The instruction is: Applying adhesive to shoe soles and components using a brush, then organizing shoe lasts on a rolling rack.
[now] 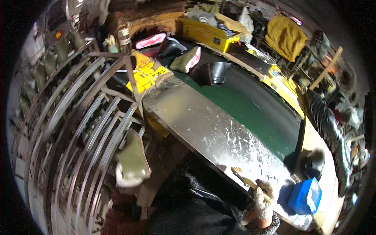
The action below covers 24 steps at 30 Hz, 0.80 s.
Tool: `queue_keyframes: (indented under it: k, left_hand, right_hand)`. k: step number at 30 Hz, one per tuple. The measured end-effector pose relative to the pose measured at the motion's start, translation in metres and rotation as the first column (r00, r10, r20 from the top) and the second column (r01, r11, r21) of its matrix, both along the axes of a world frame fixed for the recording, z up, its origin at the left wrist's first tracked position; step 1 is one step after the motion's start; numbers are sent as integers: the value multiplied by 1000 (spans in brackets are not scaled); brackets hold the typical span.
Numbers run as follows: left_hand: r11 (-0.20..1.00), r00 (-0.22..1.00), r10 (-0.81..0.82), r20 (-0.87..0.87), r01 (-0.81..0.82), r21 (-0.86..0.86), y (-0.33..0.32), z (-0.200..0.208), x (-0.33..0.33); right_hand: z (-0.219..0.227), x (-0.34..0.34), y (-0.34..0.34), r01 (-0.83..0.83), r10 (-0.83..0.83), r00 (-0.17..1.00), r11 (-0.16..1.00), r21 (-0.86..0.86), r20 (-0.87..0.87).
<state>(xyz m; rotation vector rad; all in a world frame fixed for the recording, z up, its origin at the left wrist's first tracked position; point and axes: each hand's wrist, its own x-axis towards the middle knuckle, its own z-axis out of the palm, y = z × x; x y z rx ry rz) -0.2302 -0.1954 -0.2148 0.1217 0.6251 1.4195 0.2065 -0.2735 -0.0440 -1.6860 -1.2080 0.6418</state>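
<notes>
My right hand (261,203), in a pale knit glove with a plaid cuff at the wrist, is closed round the handle of a wooden-handled brush (243,178). The brush points up and left over the near edge of a long workbench (188,111), whose surface is smeared white. Just right of the hand stands a blue plastic tub (299,199) with whitish residue in it. My left hand cannot be made out. Left of my dark apron, an olive boot-shaped piece (134,156) with a red edge and a whitish lower end is beside the metal rack.
A curved metal-bar rack (84,129) fills the left side, with several olive boots (39,80) behind it. On the bench's green part lie black shiny pieces (213,73) and an olive piece with a pink-white face (187,59). A yellow crate (207,35) stands at the back.
</notes>
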Motion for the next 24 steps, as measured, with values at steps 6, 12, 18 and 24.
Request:
queue_keyframes:
  k: [6,12,18,24]
  left_hand:
    - [891,889,-453,66,453,22,-35,58,60]
    - [754,764,-637,-99,645,125,3,119,113]
    - [537,648,-738,-186,732,418,13,127,209]
    - [653,652,-638,-410,740,161,0,97,216]
  right_hand:
    - [55,36,3,-4,-38,984,970,241,172]
    - [76,189,-77,513,-770,626,529,676,127]
    - [50,282,-131,588,-689,555,721,365,466]
    - [65,286,-160,600,-660,661,751,277,356]
